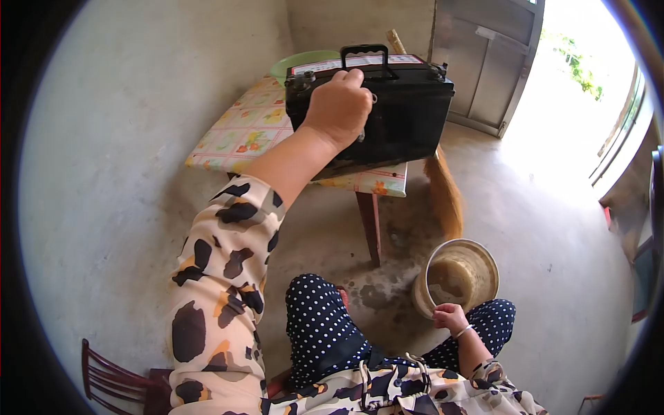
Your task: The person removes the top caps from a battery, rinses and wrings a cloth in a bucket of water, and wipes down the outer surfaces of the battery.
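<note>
A black car battery [408, 111] with a folding carry handle [365, 50] and terminals at its two top corners stands on the table. My left hand [340, 104] reaches out to its front side with the fingers curled closed. Small metallic bits show beside the fingers, but what they grip is hidden. My right hand [451, 318] rests over my right knee by the near rim of a metal bucket [492, 266]. Its fingers are bunched together, and anything inside them is too small to make out. Murky water [449, 280] lies in the bucket.
A flower-patterned cloth covers the small table [242, 131]. Behind the battery sits a green basin [304, 62]. A broom [446, 194] leans by the table's right side. The floor has wet patches [377, 294]. A metal door [484, 62] stands open; a dark chair [117, 377] is at lower left.
</note>
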Action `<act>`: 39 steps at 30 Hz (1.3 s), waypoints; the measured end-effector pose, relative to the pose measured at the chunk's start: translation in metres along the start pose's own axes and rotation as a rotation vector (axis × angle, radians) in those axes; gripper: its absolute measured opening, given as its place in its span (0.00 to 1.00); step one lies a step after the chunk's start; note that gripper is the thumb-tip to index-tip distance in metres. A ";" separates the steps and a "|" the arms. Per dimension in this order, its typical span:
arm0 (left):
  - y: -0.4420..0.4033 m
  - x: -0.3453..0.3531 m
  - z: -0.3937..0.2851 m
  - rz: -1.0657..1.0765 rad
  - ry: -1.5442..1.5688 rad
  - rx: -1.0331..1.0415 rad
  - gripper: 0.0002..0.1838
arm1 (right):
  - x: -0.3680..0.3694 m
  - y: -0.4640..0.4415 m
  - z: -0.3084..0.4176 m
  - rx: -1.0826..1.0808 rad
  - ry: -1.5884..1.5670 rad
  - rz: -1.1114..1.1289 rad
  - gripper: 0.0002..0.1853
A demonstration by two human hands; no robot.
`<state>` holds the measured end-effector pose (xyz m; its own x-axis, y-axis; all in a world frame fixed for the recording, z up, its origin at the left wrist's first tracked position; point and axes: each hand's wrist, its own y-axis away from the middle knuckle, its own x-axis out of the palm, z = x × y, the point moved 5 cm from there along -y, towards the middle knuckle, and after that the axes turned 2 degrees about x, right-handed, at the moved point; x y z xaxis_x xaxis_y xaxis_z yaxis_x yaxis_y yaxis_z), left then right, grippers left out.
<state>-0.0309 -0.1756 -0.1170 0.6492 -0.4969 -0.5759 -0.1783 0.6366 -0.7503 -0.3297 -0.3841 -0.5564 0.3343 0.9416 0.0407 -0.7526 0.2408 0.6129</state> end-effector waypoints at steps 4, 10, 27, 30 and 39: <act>-0.018 0.015 -0.016 0.055 0.008 -0.037 0.03 | 0.003 0.007 0.009 0.014 -0.047 0.015 0.10; -0.036 0.028 -0.036 0.014 -0.021 -0.014 0.03 | 0.006 0.005 0.013 -0.061 0.022 0.036 0.08; -0.054 0.117 -0.139 0.356 0.223 0.183 0.05 | 0.010 0.003 0.019 -0.110 0.036 0.110 0.09; -0.056 0.102 -0.139 0.308 0.231 0.181 0.07 | 0.010 0.011 0.027 -0.134 0.042 0.110 0.09; -0.115 0.069 -0.097 -0.269 0.254 0.301 0.06 | 0.017 0.001 0.022 -0.235 0.175 0.139 0.09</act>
<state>-0.0376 -0.3405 -0.1015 0.4346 -0.7724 -0.4631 0.2179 0.5891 -0.7781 -0.3124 -0.3727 -0.5372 0.1321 0.9905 -0.0373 -0.9015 0.1357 0.4110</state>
